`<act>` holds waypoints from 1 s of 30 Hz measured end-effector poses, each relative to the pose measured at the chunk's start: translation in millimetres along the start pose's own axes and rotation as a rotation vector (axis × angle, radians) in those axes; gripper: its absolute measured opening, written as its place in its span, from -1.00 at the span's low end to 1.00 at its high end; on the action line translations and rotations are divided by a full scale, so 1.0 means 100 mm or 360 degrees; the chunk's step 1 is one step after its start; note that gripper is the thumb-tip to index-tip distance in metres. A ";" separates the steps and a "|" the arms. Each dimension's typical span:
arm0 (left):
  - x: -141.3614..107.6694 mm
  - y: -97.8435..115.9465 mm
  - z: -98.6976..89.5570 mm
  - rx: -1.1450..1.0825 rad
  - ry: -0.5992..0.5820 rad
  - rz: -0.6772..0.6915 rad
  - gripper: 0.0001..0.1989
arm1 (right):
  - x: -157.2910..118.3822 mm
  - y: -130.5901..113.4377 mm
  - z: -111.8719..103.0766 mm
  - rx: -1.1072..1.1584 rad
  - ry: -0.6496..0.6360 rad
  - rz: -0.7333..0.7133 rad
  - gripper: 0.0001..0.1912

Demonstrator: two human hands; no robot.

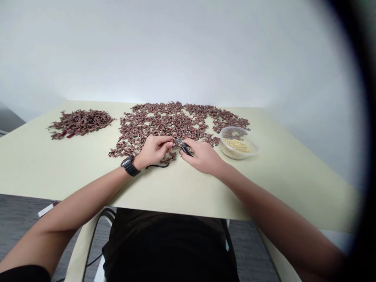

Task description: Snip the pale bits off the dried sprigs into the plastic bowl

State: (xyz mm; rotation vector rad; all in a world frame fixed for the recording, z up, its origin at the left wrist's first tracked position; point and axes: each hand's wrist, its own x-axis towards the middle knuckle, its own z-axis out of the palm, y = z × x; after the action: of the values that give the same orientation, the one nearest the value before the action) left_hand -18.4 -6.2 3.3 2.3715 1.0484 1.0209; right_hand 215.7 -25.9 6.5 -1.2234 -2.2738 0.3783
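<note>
My left hand (155,150) is pinched, fingertips together, on something too small to make out. In my right hand (202,156) are small pliers with dark handles (185,149); their metal jaws point left and reach the fingertips of my left hand. Behind both hands a wide spread of small reddish-brown pieces (164,123) covers the middle of the table. A clear round plastic bowl (236,154) with small yellow bits (237,145) stands to the right of my right hand.
A separate heap of brown pieces (84,121) lies at the left of the pale yellow table (182,196). A thin black cord (158,166) lies near my left wrist, which wears a dark watch (130,166). Behind the table rises a white wall (164,51).
</note>
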 end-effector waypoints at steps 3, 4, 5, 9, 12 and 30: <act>-0.03 -0.07 0.05 0.0278 0.0171 0.0161 -0.73 | 0.01 -0.04 0.04 0.0404 -0.0117 0.0149 -0.73; -0.03 -0.11 0.06 0.0342 0.0226 0.0229 -0.79 | 0.01 -0.06 0.05 0.0580 -0.0171 0.0205 -0.72; -0.04 -0.15 0.07 0.0389 0.0272 0.0299 -0.84 | 0.01 -0.07 0.04 0.0780 -0.0250 0.0280 -0.72; -0.04 -0.31 0.06 0.0569 0.0297 0.0573 -0.66 | 0.05 -0.08 -0.07 0.1716 -0.0810 0.0747 -0.74; -0.03 -0.34 0.03 0.0633 0.0280 0.0640 -0.64 | 0.08 -0.05 -0.16 0.2131 -0.1146 0.0877 -0.68; 0.01 -0.01 -0.01 -0.0001 0.0025 -0.0057 -0.71 | 0.00 0.05 0.01 -0.0282 0.0084 -0.0054 -0.81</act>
State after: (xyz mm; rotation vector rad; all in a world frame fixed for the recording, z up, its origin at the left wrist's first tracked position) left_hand -18.7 -4.6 4.1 2.3392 1.0915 1.0286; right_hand 218.0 -23.3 3.3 -1.2628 -2.3189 0.1322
